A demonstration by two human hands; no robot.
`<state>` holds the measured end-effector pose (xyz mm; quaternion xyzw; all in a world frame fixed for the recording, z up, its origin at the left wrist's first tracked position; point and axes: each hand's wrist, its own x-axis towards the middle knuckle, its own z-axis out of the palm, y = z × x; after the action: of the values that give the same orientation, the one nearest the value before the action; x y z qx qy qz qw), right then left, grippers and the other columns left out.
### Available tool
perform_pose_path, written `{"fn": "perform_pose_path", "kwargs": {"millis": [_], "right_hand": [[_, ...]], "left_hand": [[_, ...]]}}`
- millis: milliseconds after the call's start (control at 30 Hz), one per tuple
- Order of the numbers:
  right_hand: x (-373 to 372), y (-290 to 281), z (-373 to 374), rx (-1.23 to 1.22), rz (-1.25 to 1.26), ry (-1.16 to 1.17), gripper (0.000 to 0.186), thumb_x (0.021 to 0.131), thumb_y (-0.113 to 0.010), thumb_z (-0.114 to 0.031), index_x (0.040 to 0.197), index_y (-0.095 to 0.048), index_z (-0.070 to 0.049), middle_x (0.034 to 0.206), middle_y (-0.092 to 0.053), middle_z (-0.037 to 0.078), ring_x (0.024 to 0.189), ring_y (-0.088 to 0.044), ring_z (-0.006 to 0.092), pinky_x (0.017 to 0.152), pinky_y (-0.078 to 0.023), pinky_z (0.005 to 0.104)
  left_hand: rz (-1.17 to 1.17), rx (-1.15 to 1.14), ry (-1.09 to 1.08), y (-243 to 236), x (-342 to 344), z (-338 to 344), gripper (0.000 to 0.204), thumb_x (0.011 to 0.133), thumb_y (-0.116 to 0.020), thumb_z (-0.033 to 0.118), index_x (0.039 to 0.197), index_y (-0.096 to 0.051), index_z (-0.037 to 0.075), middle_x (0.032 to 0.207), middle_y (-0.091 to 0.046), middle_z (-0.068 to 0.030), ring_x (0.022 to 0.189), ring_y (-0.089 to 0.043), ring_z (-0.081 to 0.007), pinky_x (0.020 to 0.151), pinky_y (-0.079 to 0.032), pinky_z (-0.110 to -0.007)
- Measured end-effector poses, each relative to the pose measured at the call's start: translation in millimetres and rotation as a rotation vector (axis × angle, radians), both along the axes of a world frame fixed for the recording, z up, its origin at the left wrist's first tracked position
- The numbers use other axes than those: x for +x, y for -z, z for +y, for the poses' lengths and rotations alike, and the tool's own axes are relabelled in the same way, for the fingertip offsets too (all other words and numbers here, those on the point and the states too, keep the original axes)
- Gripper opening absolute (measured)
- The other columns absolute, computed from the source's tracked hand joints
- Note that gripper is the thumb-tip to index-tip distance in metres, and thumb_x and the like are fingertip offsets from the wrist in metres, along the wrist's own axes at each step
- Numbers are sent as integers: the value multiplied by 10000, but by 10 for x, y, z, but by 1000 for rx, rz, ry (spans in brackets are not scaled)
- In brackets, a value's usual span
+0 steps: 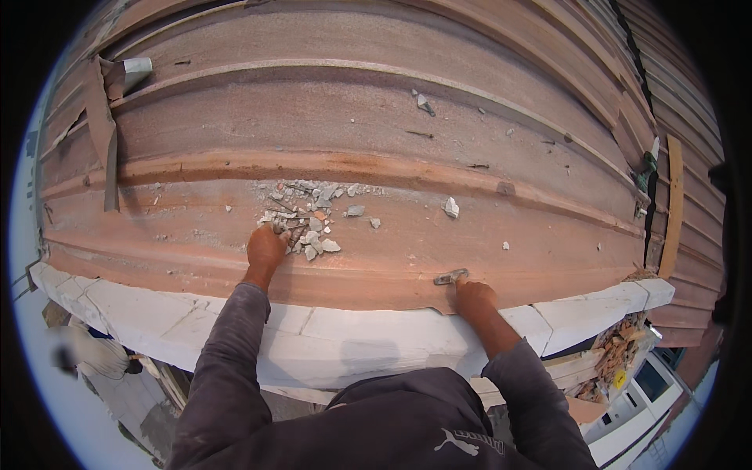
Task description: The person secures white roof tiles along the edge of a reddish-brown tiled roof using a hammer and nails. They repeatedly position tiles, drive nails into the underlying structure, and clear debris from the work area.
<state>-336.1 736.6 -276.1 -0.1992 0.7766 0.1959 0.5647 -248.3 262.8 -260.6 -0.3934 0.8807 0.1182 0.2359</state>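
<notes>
My left hand (266, 249) is closed at the left of a loose pile of grey and white rubble (324, 239) mixed with thin rusty pieces, on pink corrugated metal sheeting (407, 235); what its fingers hold is unclear. To the lower right, near the sheet's edge, my right hand (473, 296) grips a greyish metal tool (450, 276), its handle mostly hidden. A separate white chunk (451, 207) lies between and above the hands.
A white block ledge (360, 333) runs below the sheeting. Bent metal (106, 125) sticks up at left. A wooden board (670, 204) lies at right, with broken debris (603, 360) below. A partly blurred person (106, 354) is at lower left, beyond the ledge.
</notes>
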Motion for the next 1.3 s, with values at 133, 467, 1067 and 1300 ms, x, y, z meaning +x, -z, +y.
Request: {"fn": "perform_pose_path", "kwargs": {"millis": [133, 467, 1067, 1300], "right_hand": [[14, 9, 36, 18, -16, 19, 583, 1096, -545, -211, 1652, -420, -93, 1337, -765, 119, 1202, -759, 291, 919, -629, 397], [95, -38, 80, -28, 13, 33, 601, 1090, -531, -205, 1666, -397, -95, 1309, -771, 124, 1174, -766, 290, 902, -630, 398], [112, 16, 105, -24, 20, 25, 605, 1105, -498, -209, 1671, -359, -45, 1291, -778, 118, 1168, -768, 281, 912, -625, 392], [98, 31, 99, -20, 17, 50, 596, 1104, -494, -217, 1666, -379, -58, 1286, -779, 111, 1161, -769, 282, 900, -627, 394]], "left_hand": [[-40, -18, -37, 141, 32, -30, 342, 895, -860, 328, 1047, -799, 27, 1032, -793, -241, 1026, -767, -425, 902, -597, -519], [-20, -32, -42, 215, 106, -76, 344, 908, -842, 337, 1068, -817, 33, 1054, -797, -242, 1038, -769, -422, 897, -594, -524], [-39, -176, -124, 159, -24, 46, 458, 906, -741, 397, 1045, -796, -36, 1080, -770, -313, 1056, -754, -476, 945, -586, -545], [229, 31, 57, -111, 85, 75, 301, 979, -705, 250, 1038, -661, -42, 892, -754, -228, 837, -754, -413, 768, -578, -507]]}}
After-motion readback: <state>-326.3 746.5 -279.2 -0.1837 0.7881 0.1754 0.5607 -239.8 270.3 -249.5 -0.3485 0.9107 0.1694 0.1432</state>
